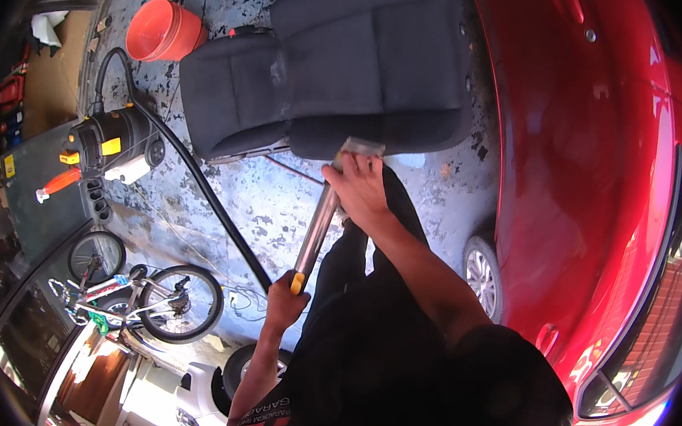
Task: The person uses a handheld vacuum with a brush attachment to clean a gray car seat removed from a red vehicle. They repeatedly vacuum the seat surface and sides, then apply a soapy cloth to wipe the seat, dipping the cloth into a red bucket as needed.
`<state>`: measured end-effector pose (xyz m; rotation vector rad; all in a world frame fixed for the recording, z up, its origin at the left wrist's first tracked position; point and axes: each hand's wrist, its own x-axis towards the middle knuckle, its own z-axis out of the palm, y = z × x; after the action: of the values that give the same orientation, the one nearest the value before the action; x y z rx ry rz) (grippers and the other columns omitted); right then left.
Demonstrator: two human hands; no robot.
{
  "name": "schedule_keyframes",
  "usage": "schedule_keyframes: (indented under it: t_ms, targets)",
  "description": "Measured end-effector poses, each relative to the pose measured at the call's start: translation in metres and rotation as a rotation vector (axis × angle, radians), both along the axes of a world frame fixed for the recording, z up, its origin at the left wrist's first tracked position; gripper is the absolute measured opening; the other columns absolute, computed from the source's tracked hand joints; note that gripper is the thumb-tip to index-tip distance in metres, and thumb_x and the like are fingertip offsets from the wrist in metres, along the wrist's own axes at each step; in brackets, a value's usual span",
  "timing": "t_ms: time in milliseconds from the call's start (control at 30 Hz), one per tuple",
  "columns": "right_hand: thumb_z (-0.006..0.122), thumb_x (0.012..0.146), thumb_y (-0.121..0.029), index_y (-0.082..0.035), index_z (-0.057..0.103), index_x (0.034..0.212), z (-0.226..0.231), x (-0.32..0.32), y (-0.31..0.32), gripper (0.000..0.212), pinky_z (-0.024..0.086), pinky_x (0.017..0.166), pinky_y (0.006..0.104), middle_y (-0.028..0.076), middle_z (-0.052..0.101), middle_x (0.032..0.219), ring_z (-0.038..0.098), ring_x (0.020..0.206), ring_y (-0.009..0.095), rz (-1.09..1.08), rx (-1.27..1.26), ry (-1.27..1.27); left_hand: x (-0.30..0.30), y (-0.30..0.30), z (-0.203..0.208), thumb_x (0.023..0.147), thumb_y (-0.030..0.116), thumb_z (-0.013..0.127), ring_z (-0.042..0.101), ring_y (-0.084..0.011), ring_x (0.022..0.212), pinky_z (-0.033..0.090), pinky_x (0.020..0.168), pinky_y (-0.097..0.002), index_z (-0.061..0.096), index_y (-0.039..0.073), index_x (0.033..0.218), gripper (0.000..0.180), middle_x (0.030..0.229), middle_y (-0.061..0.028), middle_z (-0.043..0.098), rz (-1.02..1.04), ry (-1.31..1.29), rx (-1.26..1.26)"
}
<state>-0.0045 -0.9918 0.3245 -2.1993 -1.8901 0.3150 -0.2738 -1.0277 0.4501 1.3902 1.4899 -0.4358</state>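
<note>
My left hand (285, 306) is wrapped around the rear end of an upholstery extractor wand (318, 229), by its yellow trigger. Further up the metal tube, my right hand (358, 185) grips the wand just behind its clear nozzle (365, 145). That nozzle is at the near side edge of a dark grey car seat (340, 73), which lies on the floor with its backrest and cushion spread out. Whether the nozzle presses on the fabric, I cannot tell. From the wand's rear a black hose (208, 194) runs up to the left.
A black extractor machine (112, 143) stands on the left. Beyond it an orange bucket (163, 31) sits beside the seat. A red car (578, 151) fills the right side. Bicycles (166, 303) stand at lower left. The painted floor (446, 197) is worn and flaking.
</note>
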Motion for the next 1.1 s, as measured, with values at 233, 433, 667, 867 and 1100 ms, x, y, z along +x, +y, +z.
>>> schedule_keyframes:
  t_ms: [233, 433, 667, 867, 1100]
  targets:
    - [0.065, 0.091, -0.021, -0.027, 0.069, 0.102, -0.035, 0.133, 0.156, 0.013, 0.038, 0.107, 0.0580, 0.005, 0.061, 0.105, 0.060, 0.110, 0.028, 0.061, 0.157, -0.142, 0.133, 0.101, -0.108, 0.074, 0.004, 0.072, 0.059, -0.0160, 0.060, 0.048, 0.058, -0.0355, 0.064, -0.002, 0.088, 0.018, 0.068, -0.0058, 0.064, 0.314, -0.317, -0.110]
    - [0.067, 0.094, -0.020, -0.029, 0.071, 0.117, -0.083, 0.219, 0.247, 0.026, 0.039, 0.101, 0.0511, 0.005, 0.065, 0.115, 0.062, 0.118, 0.027, 0.123, 0.032, -0.221, 0.229, 0.184, -0.176, 0.075, -0.007, 0.070, 0.059, -0.0143, 0.060, 0.048, 0.060, -0.0307, 0.069, -0.007, 0.126, 0.052, 0.074, -0.0029, 0.063, 0.405, -0.444, -0.206]
    - [0.065, 0.094, -0.021, -0.027, 0.071, 0.113, -0.093, 0.179, 0.194, 0.021, 0.039, 0.099, 0.0492, 0.004, 0.066, 0.116, 0.061, 0.119, 0.026, 0.094, -0.131, -0.199, 0.192, 0.137, -0.174, 0.075, -0.005, 0.071, 0.058, -0.0146, 0.061, 0.047, 0.063, -0.0304, 0.069, -0.008, 0.126, 0.051, 0.074, -0.0030, 0.063, 0.452, -0.371, -0.329]
    - [0.066, 0.094, -0.020, -0.025, 0.071, 0.110, -0.080, 0.148, 0.138, 0.017, 0.035, 0.099, 0.0466, 0.005, 0.066, 0.116, 0.061, 0.118, 0.025, 0.044, -0.168, -0.123, 0.154, 0.097, -0.158, 0.074, -0.003, 0.071, 0.058, -0.0144, 0.063, 0.047, 0.064, -0.0300, 0.070, -0.007, 0.124, 0.050, 0.074, -0.0034, 0.063, 0.414, -0.328, -0.382]
    - [0.068, 0.093, -0.018, -0.024, 0.071, 0.112, -0.074, 0.115, 0.090, 0.020, 0.036, 0.100, 0.0485, 0.006, 0.065, 0.117, 0.060, 0.120, 0.026, 0.018, -0.225, -0.097, 0.119, 0.062, -0.146, 0.074, -0.004, 0.070, 0.058, -0.0145, 0.063, 0.047, 0.063, -0.0303, 0.070, -0.008, 0.123, 0.049, 0.074, -0.0036, 0.064, 0.372, -0.283, -0.416]
